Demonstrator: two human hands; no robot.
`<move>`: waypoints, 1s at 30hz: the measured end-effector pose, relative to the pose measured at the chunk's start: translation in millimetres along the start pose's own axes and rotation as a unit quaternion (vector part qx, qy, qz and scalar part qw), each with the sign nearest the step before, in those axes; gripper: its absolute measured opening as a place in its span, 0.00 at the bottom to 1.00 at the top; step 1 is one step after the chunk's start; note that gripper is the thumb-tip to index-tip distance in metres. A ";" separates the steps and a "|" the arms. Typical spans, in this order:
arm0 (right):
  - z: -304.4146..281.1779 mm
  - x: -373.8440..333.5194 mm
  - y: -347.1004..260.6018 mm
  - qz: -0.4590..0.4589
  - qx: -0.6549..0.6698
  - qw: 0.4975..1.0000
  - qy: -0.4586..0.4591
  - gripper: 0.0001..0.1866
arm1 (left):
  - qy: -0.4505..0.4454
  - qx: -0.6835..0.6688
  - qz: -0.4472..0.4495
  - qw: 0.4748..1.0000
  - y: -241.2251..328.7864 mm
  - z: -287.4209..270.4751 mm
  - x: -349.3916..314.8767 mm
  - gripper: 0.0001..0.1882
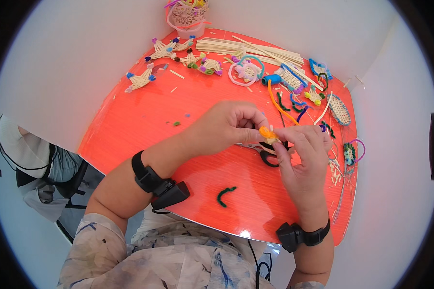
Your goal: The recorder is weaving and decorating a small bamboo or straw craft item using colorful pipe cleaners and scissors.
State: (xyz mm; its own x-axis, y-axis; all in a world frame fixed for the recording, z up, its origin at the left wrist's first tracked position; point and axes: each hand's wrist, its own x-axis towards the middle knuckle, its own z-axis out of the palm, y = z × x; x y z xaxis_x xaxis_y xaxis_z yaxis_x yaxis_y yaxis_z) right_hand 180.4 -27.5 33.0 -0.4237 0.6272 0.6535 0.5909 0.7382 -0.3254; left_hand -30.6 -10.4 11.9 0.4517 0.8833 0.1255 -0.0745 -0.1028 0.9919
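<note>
Over the middle of the red table [144, 115], my left hand [222, 125] and my right hand [306, 151] meet at a small pale woven-strip piece wound with orange pipe cleaner [266, 132]. Thumb and fingers of each hand pinch it from either side; much of it is hidden by the fingertips. Beneath the hands lies a pair of scissors [269, 158] with black handles, partly covered. A long orange pipe cleaner [280, 105] runs from near a blue spool [271, 79] down to behind my right fingers. Close to the table's front edge rests a short dark green pipe cleaner [222, 195].
Woven star shapes [161, 49] with coloured tips lie at the far left, beside a decorated basket [188, 18]. Pale flat strips [246, 49] are stacked at the back. Along the right side are small woven baskets [339, 110], pipe-cleaner bits and strip offcuts. White partitions [294, 19] border the table.
</note>
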 end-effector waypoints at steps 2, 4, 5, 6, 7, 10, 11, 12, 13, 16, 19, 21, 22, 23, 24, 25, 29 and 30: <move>1.8 -0.3 1.9 -0.017 -0.013 1.000 0.016 0.14 | -0.026 -0.037 -0.022 0.999 -0.7 1.0 -0.4 0.07; 3.2 0.3 2.2 -0.043 -0.008 0.998 0.043 0.13 | -0.033 -0.044 -0.026 0.998 -1.4 1.2 -0.1 0.07; 3.5 -0.3 2.9 -0.043 -0.008 0.998 0.043 0.13 | -0.041 -0.051 -0.031 0.997 -1.9 1.5 0.0 0.07; 4.3 -0.7 4.1 -0.047 -0.006 0.998 0.047 0.13 | -0.040 -0.051 -0.031 0.997 -2.9 1.8 -0.2 0.07; 4.9 -0.8 4.6 -0.051 -0.003 0.997 0.051 0.12 | -0.042 -0.055 -0.029 0.997 -4.3 2.5 -0.6 0.07; 2.7 0.9 2.6 -0.053 0.004 0.998 0.038 0.11 | -0.043 -0.056 -0.027 0.997 -3.5 4.8 -1.5 0.07; 1.1 1.3 2.0 -0.052 0.004 0.998 0.037 0.11 | -0.044 -0.052 -0.026 0.997 -1.9 5.8 -1.9 0.07; -0.5 1.7 1.9 -0.035 0.021 0.999 0.010 0.10 | -0.044 -0.053 -0.026 0.997 1.3 6.6 -2.5 0.07; -1.9 1.9 2.1 -0.018 0.038 0.999 -0.017 0.09 | -0.029 0.098 0.063 0.993 5.8 7.5 -3.4 0.07; -6.1 -0.3 5.2 0.095 0.120 0.978 -0.142 0.06 | 0.005 0.350 0.264 0.899 3.5 7.5 -2.6 0.07; -1.2 -6.9 6.4 0.291 0.286 0.891 -0.199 0.04 | -0.016 0.456 0.382 0.804 2.5 10.3 -1.9 0.07; 1.5 -11.6 13.0 0.305 0.311 0.875 -0.212 0.06 | -0.053 0.466 0.391 0.792 0.1 10.9 -2.6 0.07; 2.1 -12.2 15.0 0.319 0.334 0.858 -0.224 0.07 | -0.030 0.455 0.355 0.816 -4.8 10.1 -2.7 0.07; 2.1 -10.2 12.8 0.318 0.334 0.859 -0.224 0.07 | -0.007 0.444 0.317 0.838 -7.3 9.5 -2.7 0.07; 0.8 -7.1 8.4 0.264 0.298 0.900 -0.177 0.08 | -0.008 0.442 0.318 0.839 -3.9 10.2 -2.7 0.07; -0.6 -4.5 4.7 0.207 0.259 0.935 -0.129 0.09 | 0.004 0.303 0.197 0.932 3.3 10.6 -3.6 0.07; -2.4 1.6 -2.6 0.102 0.110 0.986 -0.067 0.13 | 0.025 0.030 -0.024 0.999 -0.5 3.9 -2.6 0.06; -2.3 2.1 -1.4 0.043 0.046 0.997 -0.046 0.13 | 0.025 0.031 -0.024 0.999 0.1 2.8 -2.3 0.06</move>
State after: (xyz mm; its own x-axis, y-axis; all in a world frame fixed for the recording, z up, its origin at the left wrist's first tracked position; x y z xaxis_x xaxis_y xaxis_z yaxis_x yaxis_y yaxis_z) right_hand 180.2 -27.8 36.4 -0.4380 0.7065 0.5558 0.5645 0.6974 -0.4416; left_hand -29.1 -13.7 11.8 0.4083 0.9095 0.0777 0.0017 -0.0859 0.9963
